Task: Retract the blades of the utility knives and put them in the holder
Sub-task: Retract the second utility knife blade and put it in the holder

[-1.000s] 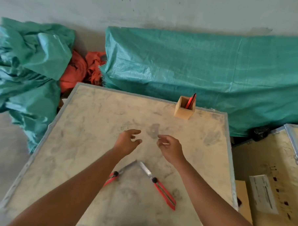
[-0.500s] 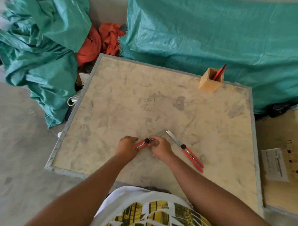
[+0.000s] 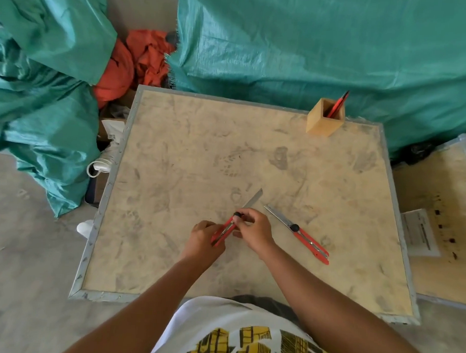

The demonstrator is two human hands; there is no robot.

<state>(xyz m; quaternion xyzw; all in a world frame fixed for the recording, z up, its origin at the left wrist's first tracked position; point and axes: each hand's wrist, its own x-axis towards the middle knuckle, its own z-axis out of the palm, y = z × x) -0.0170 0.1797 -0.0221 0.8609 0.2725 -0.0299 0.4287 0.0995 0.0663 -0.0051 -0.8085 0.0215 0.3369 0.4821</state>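
Observation:
I hold a red utility knife (image 3: 225, 229) in both hands above the near middle of the board (image 3: 201, 153). My left hand (image 3: 204, 237) grips the red handle's rear end. My right hand (image 3: 252, 229) pinches it at the black slider knob. Its long steel blade (image 3: 253, 198) sticks out, pointing up and right. A second red utility knife (image 3: 300, 234) lies on the board just right of my right hand, blade extended toward the upper left. The wooden holder (image 3: 322, 121) stands at the board's far right corner with a red knife (image 3: 336, 104) inside.
Teal tarpaulin (image 3: 312, 46) covers bulky items behind and to the left of the board, with orange cloth (image 3: 132, 62) between them. Another board with a paper label (image 3: 421, 232) lies at the right. A white shoe (image 3: 104, 160) sits by the left edge.
Both hands dropped from mid-air to the left knife and picked it up; its blade now points up and right. The camera tilted down, so the board appears farther away.

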